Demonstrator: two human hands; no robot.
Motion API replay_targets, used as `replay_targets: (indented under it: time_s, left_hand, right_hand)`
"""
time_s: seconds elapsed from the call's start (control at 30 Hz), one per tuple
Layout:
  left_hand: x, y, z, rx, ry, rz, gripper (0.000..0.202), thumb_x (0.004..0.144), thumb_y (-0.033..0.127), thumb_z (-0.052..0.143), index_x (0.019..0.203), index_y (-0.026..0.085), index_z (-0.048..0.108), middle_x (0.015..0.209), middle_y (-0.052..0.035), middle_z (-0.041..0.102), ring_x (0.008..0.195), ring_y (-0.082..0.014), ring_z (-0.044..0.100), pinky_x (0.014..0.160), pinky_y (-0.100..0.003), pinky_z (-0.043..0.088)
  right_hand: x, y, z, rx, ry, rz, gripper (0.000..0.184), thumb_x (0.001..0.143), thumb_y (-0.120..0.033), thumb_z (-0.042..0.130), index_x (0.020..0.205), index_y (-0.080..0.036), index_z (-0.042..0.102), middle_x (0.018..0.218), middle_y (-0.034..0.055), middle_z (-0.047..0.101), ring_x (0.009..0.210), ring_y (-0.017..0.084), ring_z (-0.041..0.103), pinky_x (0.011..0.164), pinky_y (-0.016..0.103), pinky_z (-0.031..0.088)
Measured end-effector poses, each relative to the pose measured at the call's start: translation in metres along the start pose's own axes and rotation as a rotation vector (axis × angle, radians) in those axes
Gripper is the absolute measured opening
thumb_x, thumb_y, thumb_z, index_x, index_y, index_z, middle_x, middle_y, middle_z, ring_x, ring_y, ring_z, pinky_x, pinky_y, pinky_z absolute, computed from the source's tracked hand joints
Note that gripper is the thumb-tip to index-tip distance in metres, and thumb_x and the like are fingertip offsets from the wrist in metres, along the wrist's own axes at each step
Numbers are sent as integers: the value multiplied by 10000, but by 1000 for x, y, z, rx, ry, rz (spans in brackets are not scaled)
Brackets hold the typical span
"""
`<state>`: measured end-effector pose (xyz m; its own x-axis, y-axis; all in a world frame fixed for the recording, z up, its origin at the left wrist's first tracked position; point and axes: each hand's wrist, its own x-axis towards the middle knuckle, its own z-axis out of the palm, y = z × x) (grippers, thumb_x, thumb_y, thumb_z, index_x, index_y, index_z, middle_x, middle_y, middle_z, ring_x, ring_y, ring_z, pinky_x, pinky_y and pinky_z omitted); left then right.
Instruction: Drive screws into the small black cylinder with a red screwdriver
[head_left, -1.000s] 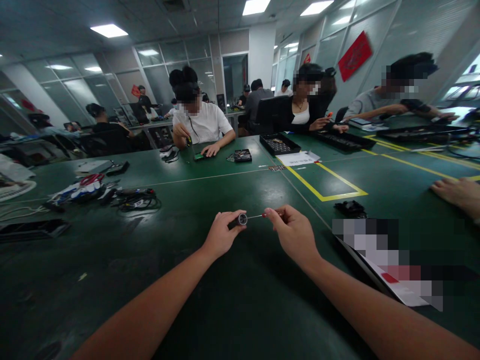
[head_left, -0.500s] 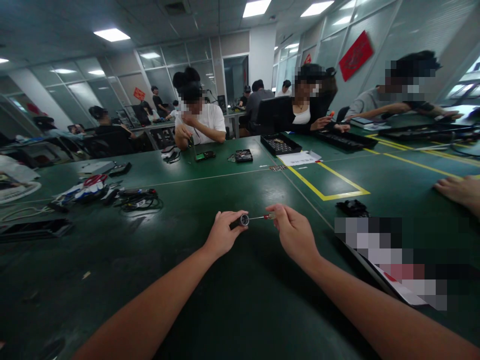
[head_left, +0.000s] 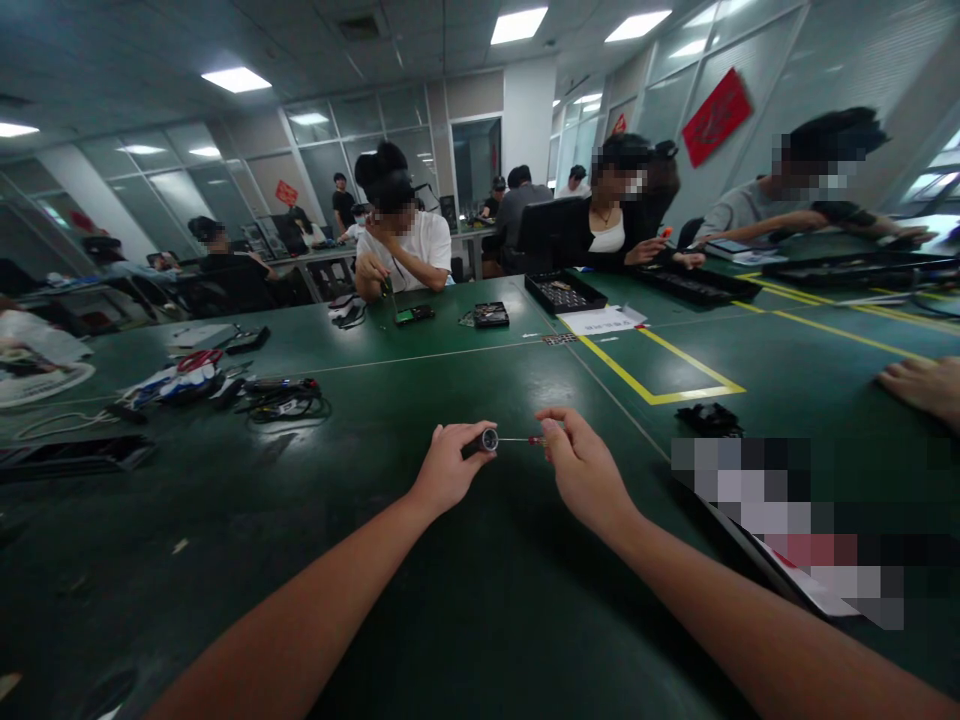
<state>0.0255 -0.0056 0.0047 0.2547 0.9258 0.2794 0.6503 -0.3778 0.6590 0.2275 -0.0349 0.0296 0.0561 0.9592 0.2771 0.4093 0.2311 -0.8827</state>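
My left hand point(head_left: 447, 468) is closed around a short black cylinder, which looks like a small flashlight point(head_left: 487, 441), its round silvery-rimmed end turned toward me. Between the thumb and fingers of my right hand point(head_left: 589, 468) is a thin screwdriver point(head_left: 535, 441) with a red, partly clear handle. Its slim metal shaft points left and reaches the rim of the cylinder; whether the tip touches it I cannot tell. Most of the handle is hidden by my fingers. Both hands are held over the green table point(head_left: 480, 600).
Black parts point(head_left: 709, 420) and a blurred-out sheet on a dark board point(head_left: 810, 590) lie to my right. Bundled cables point(head_left: 285, 398) and a black tray point(head_left: 75, 455) are on the left. Across the table sit co-workers beside black trays point(head_left: 566, 292); another person's hand point(head_left: 919, 385) rests at far right.
The view has shifted slightly, so the surroundings sit a little further right and lower. Both hands keep nearly the same pose and hold the same things.
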Motion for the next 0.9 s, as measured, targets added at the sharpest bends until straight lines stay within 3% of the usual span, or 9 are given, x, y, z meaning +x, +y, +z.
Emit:
replay_targets:
  time_s: [0.17,0.37,0.5,0.63,0.77,0.9]
  left_hand:
    - [0,0,0,17,5,-20,357,897,203,672,1239,302,648,1243,-21,680,1193,-257,568,1141,-532,305]
    - [-2,2,-1,31,-26,-18,352,905,201,670,1235,321,650,1264,-14,673,1239,-256,543,1181,-593,192]
    - [-2,1,0,15,-7,-16,350,902,195,673,1230,314,651,1255,-13,678,1230,-257,549,1173,-591,211]
    - [0,0,1,4,10,-25,358,888,178,686,1221,305,655,1255,-18,679,1219,-257,560,1168,-575,234]
    - [0,1,0,15,12,-44,364,885,168,682,1223,299,656,1249,-21,681,1213,-256,566,1155,-547,281]
    - [0,2,-1,40,-5,-38,364,900,184,667,1242,306,644,1257,-12,676,1223,-254,559,1159,-568,270]
  right_hand:
    - [0,-1,1,58,-4,-63,246,941,-433,499,981,-216,607,855,51,677,766,222,631,691,341,463]
    - [2,3,0,9,10,-14,441,997,-529,346,955,-224,662,761,45,651,700,226,614,638,341,430]
    - [3,4,1,32,27,11,315,956,-426,413,1088,-223,614,819,39,660,715,227,604,647,345,432]
    - [4,6,1,70,-18,27,193,918,-370,463,982,-237,587,818,16,648,746,216,603,679,341,438]
    - [6,8,1,-5,-79,38,355,978,-479,363,905,-238,614,757,21,621,706,221,594,651,347,424]
    - [5,8,2,23,-30,16,260,947,-423,424,1024,-234,586,849,35,657,751,227,612,690,357,451]
